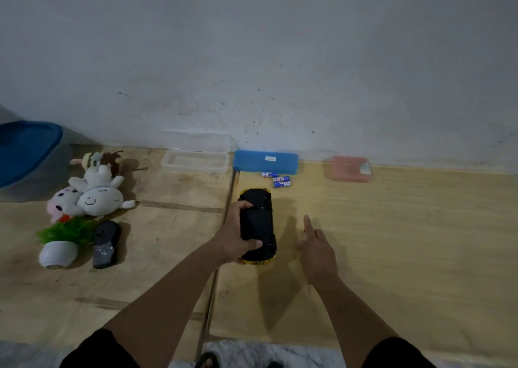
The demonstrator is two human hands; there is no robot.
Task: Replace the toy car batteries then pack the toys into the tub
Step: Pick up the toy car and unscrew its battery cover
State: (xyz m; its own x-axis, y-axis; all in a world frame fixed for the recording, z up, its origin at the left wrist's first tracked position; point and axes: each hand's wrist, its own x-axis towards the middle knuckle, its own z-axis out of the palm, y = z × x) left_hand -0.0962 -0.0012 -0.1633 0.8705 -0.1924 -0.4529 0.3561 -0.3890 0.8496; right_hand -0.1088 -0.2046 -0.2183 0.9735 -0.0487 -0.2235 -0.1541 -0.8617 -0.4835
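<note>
- Yellow car (258, 224), black underside up, lies on the mat (392, 227), gripped at its side by my left hand (234, 238), fingers curled round it.
- My right hand (318, 251) hovers just beside the car, fingers loose and apart, forefinger extended.
- Batteries (277, 179) lie before the blue case (265, 161).
- Tub (25, 154) far left; plush toys (92, 191) near it.

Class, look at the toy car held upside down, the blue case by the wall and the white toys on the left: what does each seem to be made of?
Toy car: hard plastic, probably; matt black moulded underside, glossy yellow edge. Blue case: translucent plastic, smooth and slightly see-through. White toys: soft plush fabric, with fuzzy, rounded shapes.
</note>
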